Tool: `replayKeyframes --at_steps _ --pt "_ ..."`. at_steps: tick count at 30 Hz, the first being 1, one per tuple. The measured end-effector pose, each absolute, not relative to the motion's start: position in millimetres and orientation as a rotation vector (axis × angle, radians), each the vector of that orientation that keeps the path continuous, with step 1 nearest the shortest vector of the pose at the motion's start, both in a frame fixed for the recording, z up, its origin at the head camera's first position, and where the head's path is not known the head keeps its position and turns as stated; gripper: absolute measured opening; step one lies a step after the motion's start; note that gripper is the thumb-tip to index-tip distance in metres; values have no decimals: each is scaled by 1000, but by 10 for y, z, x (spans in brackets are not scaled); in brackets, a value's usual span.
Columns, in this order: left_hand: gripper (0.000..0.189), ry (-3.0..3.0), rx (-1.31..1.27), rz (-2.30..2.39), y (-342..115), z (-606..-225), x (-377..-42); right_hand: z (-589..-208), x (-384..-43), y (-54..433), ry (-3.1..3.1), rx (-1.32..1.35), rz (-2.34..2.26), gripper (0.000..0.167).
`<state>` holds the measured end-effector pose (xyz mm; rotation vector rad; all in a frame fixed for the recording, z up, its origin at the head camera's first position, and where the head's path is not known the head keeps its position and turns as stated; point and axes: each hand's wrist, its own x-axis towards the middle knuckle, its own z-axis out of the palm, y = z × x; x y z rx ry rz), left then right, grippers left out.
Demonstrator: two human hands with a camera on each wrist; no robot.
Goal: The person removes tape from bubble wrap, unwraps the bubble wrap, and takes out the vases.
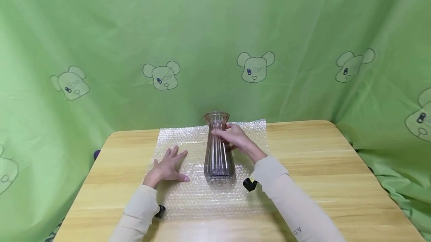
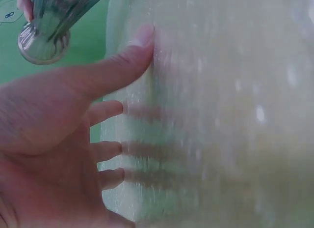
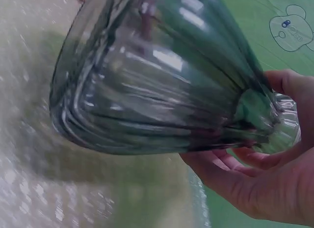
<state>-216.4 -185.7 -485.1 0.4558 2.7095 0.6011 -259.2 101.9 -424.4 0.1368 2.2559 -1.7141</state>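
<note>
A clear ribbed glass vase [image 1: 219, 156] with a flared rim is over a sheet of bubble wrap [image 1: 188, 201]. My right hand [image 1: 237, 137] grips the vase by its upper part, thumb on the near side and fingers around the far side. In the right wrist view the vase [image 3: 157, 80] fills the middle, its wide base to the left and its narrow neck in the hand [image 3: 274, 179]. Whether the base touches the wrap, I cannot tell. Left of the vase, my left hand [image 1: 168, 169] has its fingers spread on the wrap, holding nothing; the left wrist view shows the fingertips against the wrap [image 2: 221, 115].
The wrap lies on a light wooden table [image 1: 323, 182], reaching its back edge. Green cloth [image 1: 208, 40] printed with bear heads hangs behind and at both sides. A small black device [image 1: 250, 184] is at the right wrist, another [image 1: 160, 211] at the left.
</note>
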Motion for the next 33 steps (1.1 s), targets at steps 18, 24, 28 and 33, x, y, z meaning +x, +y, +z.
replayKeyframes --at_steps 18,24,28,33 --pt "103 2722 458 598 -1705 -4812 -1868 -3945 -2805 1178 2831 54 -1506 89" --pt "104 2752 474 583 -1691 -4798 -1713 -3938 -2886 1149 2960 4 -1562 82" --pt "104 2744 497 574 -1660 -4778 -1614 -3926 -2923 1164 3010 -44 -1615 80" --pt "105 2746 485 566 -1626 -4756 -1508 -3890 -2978 1136 3095 -154 -1660 80"
